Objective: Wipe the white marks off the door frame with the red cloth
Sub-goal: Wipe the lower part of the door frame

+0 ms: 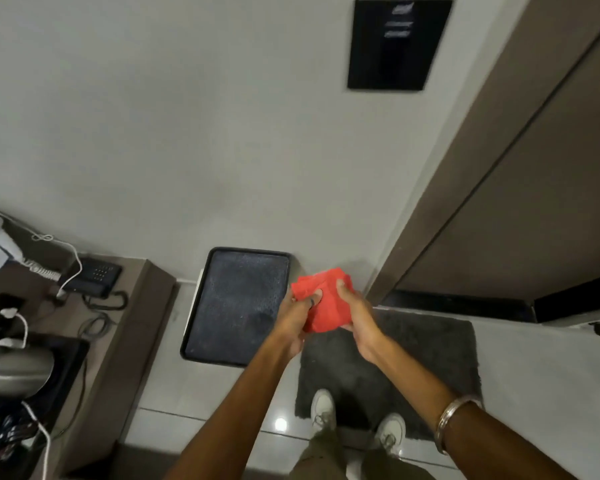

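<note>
Two pale shoes [357, 424] stand at the near edge of a dark grey mat [430, 358] on glossy floor tiles [201, 393]. A metal bangle [456, 422] circles the right forearm.

Both arms reach forward, and the hands meet in front of the body over the far left corner of the mat. The left hand [297, 318] grips the left side of a folded red cloth [326, 306], thumb pressed on its upper face, fingers curled beneath. The right hand [355, 315] clamps the right side, thumb on top near the far edge, fingers under. The cloth is held between the two hands, clear of the floor and not touching the door frame.

Just left of the hands, a black tray [238, 308] leans against the base of the grey wall [187, 133]. Further left, a brown counter [132, 306] carries a steel kettle [18, 372] at its near end, white cables [23, 323], and a black telephone [90, 277] at its far end.

To the right, the brown door frame [465, 161] rises from floor level beside the hands, the door [551, 202] set within it. No white marks can be made out on the frame at this resolution. A black wall plaque [399, 43] hangs high on the wall left of the frame; its lettering is blurred.
</note>
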Available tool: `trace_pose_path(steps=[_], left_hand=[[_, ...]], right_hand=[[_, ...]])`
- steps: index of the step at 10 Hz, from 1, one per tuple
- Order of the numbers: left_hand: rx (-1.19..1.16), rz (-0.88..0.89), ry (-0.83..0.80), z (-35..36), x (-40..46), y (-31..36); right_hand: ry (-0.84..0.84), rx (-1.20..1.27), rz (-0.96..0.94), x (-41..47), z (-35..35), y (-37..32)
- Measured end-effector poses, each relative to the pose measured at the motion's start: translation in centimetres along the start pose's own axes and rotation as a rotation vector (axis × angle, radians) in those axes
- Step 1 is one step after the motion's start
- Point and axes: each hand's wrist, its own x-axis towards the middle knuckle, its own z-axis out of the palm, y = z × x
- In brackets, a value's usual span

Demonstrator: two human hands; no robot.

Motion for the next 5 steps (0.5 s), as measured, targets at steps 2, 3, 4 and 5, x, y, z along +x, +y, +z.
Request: trace_pose_path(steps=[2, 3, 4, 5], left_hand=[[0.095, -0.036, 0.12, -9.6, 6.3, -2.8], [0.128, -0.026, 0.154, -13.6, 9.5, -4.1], [0.28, 0.004, 0.212, -18.2, 13.5, -6.3], [0.403, 0.054, 0.217, -19.2, 15.1, -6.9]], right_hand=[[0.103, -0.306, 0.124, 6.8, 7.1, 7.1], [0.083, -0.338, 0.158, 10.1, 10.7, 9.9], [0.064, -0.437, 0.176, 13.8, 14.7, 12.8], [0.105, -0.517, 0.152, 14.9, 16.1, 13.4]])
